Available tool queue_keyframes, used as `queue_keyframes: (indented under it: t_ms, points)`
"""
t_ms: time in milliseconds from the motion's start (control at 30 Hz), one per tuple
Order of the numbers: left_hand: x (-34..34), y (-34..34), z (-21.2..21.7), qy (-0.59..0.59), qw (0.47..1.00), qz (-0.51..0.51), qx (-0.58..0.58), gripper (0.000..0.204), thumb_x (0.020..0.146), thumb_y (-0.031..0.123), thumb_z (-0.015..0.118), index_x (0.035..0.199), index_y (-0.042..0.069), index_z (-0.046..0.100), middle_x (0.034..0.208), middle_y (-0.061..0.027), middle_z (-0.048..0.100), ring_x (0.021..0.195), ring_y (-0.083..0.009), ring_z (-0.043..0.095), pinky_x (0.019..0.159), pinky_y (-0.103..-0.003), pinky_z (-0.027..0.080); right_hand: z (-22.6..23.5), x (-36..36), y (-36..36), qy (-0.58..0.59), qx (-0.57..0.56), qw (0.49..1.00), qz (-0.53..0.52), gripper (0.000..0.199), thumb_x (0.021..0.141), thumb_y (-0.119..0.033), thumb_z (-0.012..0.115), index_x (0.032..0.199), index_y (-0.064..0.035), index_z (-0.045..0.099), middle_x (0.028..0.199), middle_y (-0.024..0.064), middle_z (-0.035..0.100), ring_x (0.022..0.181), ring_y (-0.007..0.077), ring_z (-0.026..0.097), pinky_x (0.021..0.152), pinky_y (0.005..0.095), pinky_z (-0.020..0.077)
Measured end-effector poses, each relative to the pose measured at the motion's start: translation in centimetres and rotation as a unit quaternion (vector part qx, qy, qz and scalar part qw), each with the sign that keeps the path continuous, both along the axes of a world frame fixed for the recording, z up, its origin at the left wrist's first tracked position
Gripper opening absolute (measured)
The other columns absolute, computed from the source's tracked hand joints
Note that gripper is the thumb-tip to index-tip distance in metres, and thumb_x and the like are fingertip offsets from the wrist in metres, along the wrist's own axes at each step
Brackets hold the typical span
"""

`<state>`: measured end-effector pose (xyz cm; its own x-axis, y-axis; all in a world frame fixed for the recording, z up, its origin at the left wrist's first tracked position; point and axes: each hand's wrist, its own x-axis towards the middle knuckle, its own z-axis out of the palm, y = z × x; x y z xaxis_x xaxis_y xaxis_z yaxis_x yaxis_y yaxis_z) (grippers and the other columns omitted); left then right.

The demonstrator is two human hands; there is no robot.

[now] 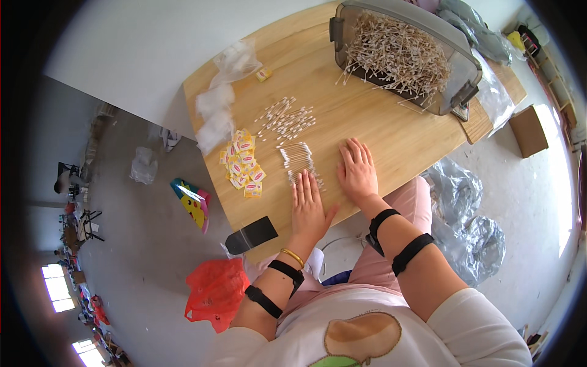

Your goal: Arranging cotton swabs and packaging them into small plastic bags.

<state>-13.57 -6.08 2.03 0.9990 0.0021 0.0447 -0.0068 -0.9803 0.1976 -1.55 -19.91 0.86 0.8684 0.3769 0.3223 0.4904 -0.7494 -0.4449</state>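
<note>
My left hand (309, 208) lies flat, its fingertips over the near end of a row of cotton swabs (297, 156) laid side by side on the wooden table. Part of that row is hidden under the fingers. To its right, my right hand (358, 172) rests palm down on the bare wood with fingers stretched out, holding nothing. Beyond the row lies a loose scatter of cotton swabs (285, 120). A heap of small yellow-and-white printed packets (243, 164) sits left of the row.
A grey clear-walled bin (463, 73) heaped with swabs stands at the back right. Clear plastic bags (215, 110) lie along the left edge. A black flat piece (251, 235) is at the near left corner. Beside my legs are a red bag (217, 292) and grey plastic (471, 244).
</note>
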Motion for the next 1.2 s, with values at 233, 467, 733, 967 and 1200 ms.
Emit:
queue_keyframes:
  t_ms: [233, 467, 733, 967, 1200]
  points:
    - [-0.8, -0.1, -0.2, -0.006, 1.0, -0.006, -0.017, 0.097, 0.097, 0.057, 0.053, 0.154, -0.014, 0.021, 0.164, -0.0318, 0.018, 0.155, -0.0424, 0.013, 0.126, -0.051, 0.012, 0.0, 0.0, 0.1, -0.001, -0.002, 1.0, -0.008, 0.045, 0.093, -0.02, 0.056, 0.134, -0.0019, 0.057, 0.144, 0.0153, 0.051, 0.143, 0.0298, 0.04, 0.124, 0.046, 0.0267]
    - [-1.9, -0.3, -0.2, -0.019, 0.998, -0.011, -0.063, 0.094, 0.098, 0.051, 0.054, 0.155, -0.015, 0.018, 0.164, -0.0336, 0.017, 0.155, -0.0454, 0.012, 0.125, -0.054, 0.01, 0.0, -0.1, 0.2, -0.007, 0.005, 1.0, 0.007, 0.045, 0.094, -0.017, 0.056, 0.137, -0.0026, 0.054, 0.144, 0.0168, 0.05, 0.143, 0.0313, 0.04, 0.123, 0.0464, 0.0273]
    - [0.4, 2.6, -0.4, -0.035, 0.999, 0.003, -0.023, 0.089, 0.1, 0.045, 0.054, 0.157, -0.011, 0.017, 0.166, -0.0287, 0.017, 0.156, -0.0404, 0.013, 0.126, -0.055, 0.009, 0.2, -0.1, 0.2, -0.013, 0.002, 1.0, -0.003, 0.045, 0.093, -0.018, 0.056, 0.135, -0.0026, 0.057, 0.143, 0.0169, 0.052, 0.142, 0.0301, 0.042, 0.123, 0.0457, 0.028]
    - [0.6, 2.4, -0.1, -0.025, 1.0, -0.015, -0.001, 0.088, 0.101, 0.049, 0.05, 0.158, -0.01, 0.017, 0.167, -0.0256, 0.017, 0.157, -0.0365, 0.013, 0.127, -0.052, 0.007, 0.1, -0.1, 0.0, -0.015, -0.004, 1.0, -0.003, 0.045, 0.094, -0.019, 0.056, 0.136, -0.0025, 0.056, 0.143, 0.0172, 0.052, 0.142, 0.0303, 0.042, 0.123, 0.046, 0.028]
    - [1.0, 2.7, -0.8, -0.015, 1.0, 0.009, 0.005, 0.091, 0.1, 0.055, 0.047, 0.157, -0.01, 0.019, 0.167, -0.0252, 0.017, 0.157, -0.0358, 0.011, 0.127, -0.052, 0.006, 0.1, 0.0, 0.2, -0.016, -0.005, 1.0, -0.002, 0.047, 0.092, -0.017, 0.057, 0.137, -0.0023, 0.055, 0.143, 0.0175, 0.051, 0.142, 0.0317, 0.041, 0.123, 0.0465, 0.0282]
